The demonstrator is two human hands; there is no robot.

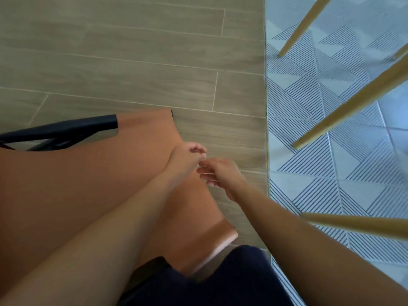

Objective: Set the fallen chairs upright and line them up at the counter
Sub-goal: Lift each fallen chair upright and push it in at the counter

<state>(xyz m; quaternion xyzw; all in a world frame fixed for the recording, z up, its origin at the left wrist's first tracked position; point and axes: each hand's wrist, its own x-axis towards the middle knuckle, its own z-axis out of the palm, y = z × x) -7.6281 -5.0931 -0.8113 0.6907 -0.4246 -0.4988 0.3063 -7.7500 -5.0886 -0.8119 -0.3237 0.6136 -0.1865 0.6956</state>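
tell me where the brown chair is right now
In the head view the brown chair fills the lower left, on the wood-look floor, under both hands.

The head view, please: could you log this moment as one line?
brown chair: below both hands | left hand: fingers curled, empty | right hand: open, empty | wooden legs: over patterned tile

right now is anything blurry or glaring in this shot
Head view: soft, even daylight with no hard shadows; a bright sheen on the chair's curved lower edge; the pale wooden legs at right are motion-smeared; both hands, left and right, are slightly soft; wide-angle bending shows at the edges.
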